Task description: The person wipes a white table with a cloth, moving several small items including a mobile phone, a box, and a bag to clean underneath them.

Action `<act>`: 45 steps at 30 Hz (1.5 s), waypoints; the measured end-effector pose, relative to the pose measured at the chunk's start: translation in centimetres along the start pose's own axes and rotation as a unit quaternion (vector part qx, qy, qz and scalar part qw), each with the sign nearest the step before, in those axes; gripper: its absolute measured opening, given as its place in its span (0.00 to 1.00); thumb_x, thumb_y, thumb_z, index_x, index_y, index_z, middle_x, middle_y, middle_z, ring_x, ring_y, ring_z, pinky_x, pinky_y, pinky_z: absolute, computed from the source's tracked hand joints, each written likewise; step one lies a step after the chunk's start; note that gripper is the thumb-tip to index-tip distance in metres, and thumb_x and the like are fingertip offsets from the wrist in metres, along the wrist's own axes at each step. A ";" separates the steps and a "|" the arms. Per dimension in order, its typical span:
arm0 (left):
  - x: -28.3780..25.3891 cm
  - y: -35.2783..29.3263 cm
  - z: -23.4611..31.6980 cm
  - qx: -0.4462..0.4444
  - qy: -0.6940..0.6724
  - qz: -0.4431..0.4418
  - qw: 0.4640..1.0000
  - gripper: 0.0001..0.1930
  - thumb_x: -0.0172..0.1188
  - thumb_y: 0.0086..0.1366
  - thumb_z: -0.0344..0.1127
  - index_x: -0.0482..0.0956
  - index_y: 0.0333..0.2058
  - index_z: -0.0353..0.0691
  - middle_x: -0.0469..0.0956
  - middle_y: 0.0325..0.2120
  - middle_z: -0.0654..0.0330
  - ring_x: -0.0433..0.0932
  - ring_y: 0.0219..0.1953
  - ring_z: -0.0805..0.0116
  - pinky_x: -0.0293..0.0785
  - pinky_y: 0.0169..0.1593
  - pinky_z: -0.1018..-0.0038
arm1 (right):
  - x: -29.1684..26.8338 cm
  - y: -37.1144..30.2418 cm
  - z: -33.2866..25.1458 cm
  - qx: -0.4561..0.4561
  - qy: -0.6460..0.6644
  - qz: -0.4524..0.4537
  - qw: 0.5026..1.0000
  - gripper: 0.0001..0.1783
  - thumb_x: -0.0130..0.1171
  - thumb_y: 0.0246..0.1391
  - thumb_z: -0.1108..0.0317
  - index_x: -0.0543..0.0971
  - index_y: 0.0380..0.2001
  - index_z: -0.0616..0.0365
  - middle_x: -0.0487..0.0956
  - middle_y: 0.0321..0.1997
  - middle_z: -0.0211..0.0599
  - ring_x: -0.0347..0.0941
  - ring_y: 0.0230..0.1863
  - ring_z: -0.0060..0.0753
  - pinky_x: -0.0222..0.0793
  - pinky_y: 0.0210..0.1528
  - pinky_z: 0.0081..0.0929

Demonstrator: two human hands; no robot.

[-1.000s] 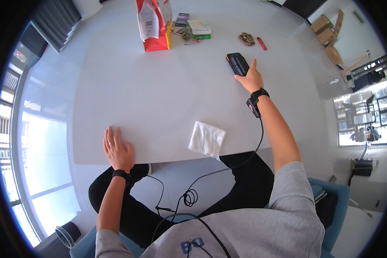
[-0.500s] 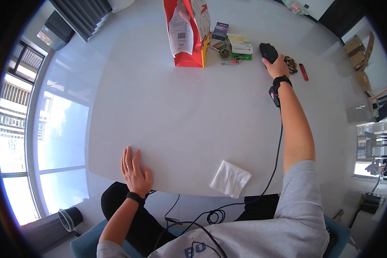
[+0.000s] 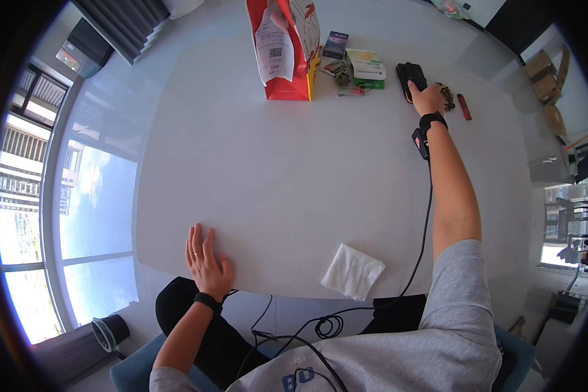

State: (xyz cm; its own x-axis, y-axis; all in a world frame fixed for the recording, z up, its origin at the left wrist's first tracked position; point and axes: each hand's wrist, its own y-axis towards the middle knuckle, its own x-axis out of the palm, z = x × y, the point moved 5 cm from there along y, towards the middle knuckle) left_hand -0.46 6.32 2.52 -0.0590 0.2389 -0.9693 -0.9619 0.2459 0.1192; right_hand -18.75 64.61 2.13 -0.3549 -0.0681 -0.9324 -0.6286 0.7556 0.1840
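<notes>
Ahead, black device (image 3: 410, 74) jutting from right grip (image 3: 428, 101), seemingly half-closed around its near end.

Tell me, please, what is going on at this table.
A person is seated at a white table. Their right hand grips a black boxy object with orange trim toward the far right; whether it is raised off the surface is unclear. Their left hand lies open near the close edge. A folded white cloth lies near that edge, between the arms. A red paper bag stands at the far side, left of a green-and-white box.
</notes>
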 end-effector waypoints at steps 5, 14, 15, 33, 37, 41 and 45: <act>-0.2 -0.1 0.0 -0.001 -0.001 0.004 1.000 0.29 0.48 0.50 0.31 0.63 0.55 0.36 0.53 0.61 0.47 0.49 0.65 0.50 0.44 0.65 0.54 | -0.3 -0.3 -0.2 -0.010 -0.002 -0.022 1.000 0.43 0.56 0.44 0.36 0.69 0.42 0.72 0.76 0.43 0.55 0.72 0.48 0.53 0.70 0.49 0.41; -0.2 -0.1 0.1 0.000 0.001 0.004 1.000 0.29 0.48 0.50 0.30 0.63 0.55 0.36 0.53 0.61 0.47 0.48 0.65 0.50 0.44 0.65 0.54 | -3.4 -3.1 -5.9 -0.211 0.064 0.124 0.968 0.32 0.59 0.47 0.46 0.72 0.42 0.67 0.75 0.42 0.52 0.72 0.46 0.52 0.69 0.47 0.39; -0.2 -0.2 0.2 0.000 0.000 0.005 1.000 0.29 0.48 0.50 0.30 0.63 0.55 0.36 0.53 0.61 0.47 0.48 0.65 0.50 0.44 0.65 0.54 | -3.4 -3.7 -7.3 -0.304 0.097 0.142 0.937 0.29 0.60 0.48 0.50 0.71 0.43 0.67 0.74 0.44 0.53 0.70 0.48 0.51 0.68 0.49 0.39; -0.2 -0.1 -0.4 0.004 0.006 -0.002 1.000 0.29 0.48 0.49 0.31 0.63 0.54 0.36 0.53 0.61 0.44 0.49 0.65 0.48 0.43 0.65 0.53 | 0.8 -6.6 -12.6 -0.150 0.076 0.085 0.982 0.30 0.65 0.40 0.50 0.71 0.41 0.58 0.69 0.47 0.49 0.71 0.46 0.48 0.72 0.41 0.39; -0.2 0.0 -0.1 0.006 -0.001 0.013 1.000 0.29 0.46 0.48 0.29 0.63 0.54 0.37 0.54 0.60 0.45 0.50 0.65 0.49 0.44 0.65 0.54 | 0.6 -5.9 -12.2 -0.132 0.120 0.030 0.983 0.31 0.64 0.39 0.54 0.68 0.43 0.63 0.68 0.50 0.53 0.71 0.48 0.51 0.71 0.45 0.39; -0.4 0.0 0.3 0.014 -0.004 0.012 1.000 0.29 0.47 0.50 0.30 0.63 0.54 0.36 0.55 0.60 0.44 0.50 0.65 0.48 0.44 0.65 0.54 | -2.5 -5.3 -10.9 -0.171 0.175 0.069 0.967 0.35 0.62 0.40 0.56 0.66 0.48 0.67 0.66 0.53 0.55 0.70 0.48 0.53 0.70 0.48 0.38; -0.5 -0.4 -0.1 0.017 0.004 0.020 1.000 0.28 0.48 0.51 0.31 0.63 0.54 0.36 0.54 0.60 0.43 0.50 0.64 0.48 0.45 0.65 0.54 | -7.7 -6.6 -7.4 -0.211 0.215 0.071 0.951 0.35 0.62 0.41 0.56 0.65 0.49 0.68 0.66 0.52 0.55 0.65 0.53 0.52 0.64 0.52 0.39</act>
State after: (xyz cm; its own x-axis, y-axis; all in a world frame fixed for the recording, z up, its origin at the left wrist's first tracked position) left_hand -0.03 5.98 2.96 -0.0986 0.2415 -0.9654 -0.9494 0.2680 0.1640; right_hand -16.95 55.38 10.42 -0.6497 -0.3142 -0.6922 -0.7431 0.4546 0.4911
